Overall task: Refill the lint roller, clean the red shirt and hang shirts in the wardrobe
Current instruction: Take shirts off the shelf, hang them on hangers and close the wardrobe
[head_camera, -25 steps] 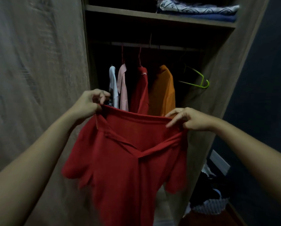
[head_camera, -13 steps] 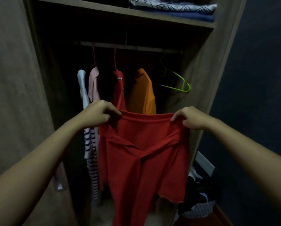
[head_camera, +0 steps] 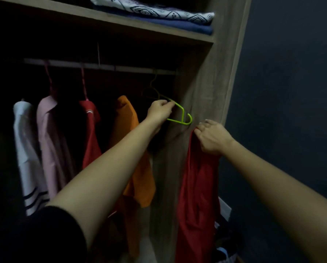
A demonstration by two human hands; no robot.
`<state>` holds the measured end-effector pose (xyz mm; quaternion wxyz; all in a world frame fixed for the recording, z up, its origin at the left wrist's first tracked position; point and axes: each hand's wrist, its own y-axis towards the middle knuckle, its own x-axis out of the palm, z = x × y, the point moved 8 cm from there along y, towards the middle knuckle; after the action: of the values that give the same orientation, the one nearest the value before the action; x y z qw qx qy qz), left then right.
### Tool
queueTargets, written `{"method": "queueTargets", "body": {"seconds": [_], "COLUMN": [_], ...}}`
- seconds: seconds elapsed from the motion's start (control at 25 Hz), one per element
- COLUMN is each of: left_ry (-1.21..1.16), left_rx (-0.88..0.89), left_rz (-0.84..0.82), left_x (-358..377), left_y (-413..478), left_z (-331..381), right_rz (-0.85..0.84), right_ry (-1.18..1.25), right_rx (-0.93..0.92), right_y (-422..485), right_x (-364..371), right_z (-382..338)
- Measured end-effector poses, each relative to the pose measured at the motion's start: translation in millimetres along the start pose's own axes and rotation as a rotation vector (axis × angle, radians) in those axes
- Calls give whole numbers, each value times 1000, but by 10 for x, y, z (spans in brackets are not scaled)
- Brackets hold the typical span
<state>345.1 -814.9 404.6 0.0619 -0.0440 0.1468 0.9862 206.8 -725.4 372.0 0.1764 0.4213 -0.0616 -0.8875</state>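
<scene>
Head, left hand (head_camera: 159,111) off red shirt (head_camera: 196,186), gripping hanger (head_camera: 178,121)

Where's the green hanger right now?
Head view, centre-right: the green hanger is between the orange shirt and the wardrobe's right wall, gripped by the left hand.

Room on the rail (head_camera: 132,68) lies between the orange shirt (head_camera: 126,118) and wardrobe wall (head_camera: 200,88), around the green hanger (head_camera: 178,121).
</scene>
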Motion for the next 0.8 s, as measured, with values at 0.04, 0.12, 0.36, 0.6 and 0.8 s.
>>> {"method": "queueTargets", "body": {"seconds": [0.04, 0.12, 0.36, 0.6, 0.8], "left_ry": [-93, -153, -310, -543, -516], "left_rx": [-71, -187, -155, -128, -196], "left_rz": [36, 70, 150, 10, -95], "left_x": [98, 278, 622, 509, 103], "left_y": [231, 555, 878, 501, -532], "left_z": [-118, -321, -183, 365, 505], "right_rz": [14, 65, 113, 134, 61], "right_ry": [-27, -45, -60, -82, -4], "right_rx": [-13, -34, -64, -72, -75], "right_y": [17, 41, 117, 104, 35], "right_x": [45, 121, 269, 215, 112], "right_z": [-4, -27, 14, 19, -15]}}
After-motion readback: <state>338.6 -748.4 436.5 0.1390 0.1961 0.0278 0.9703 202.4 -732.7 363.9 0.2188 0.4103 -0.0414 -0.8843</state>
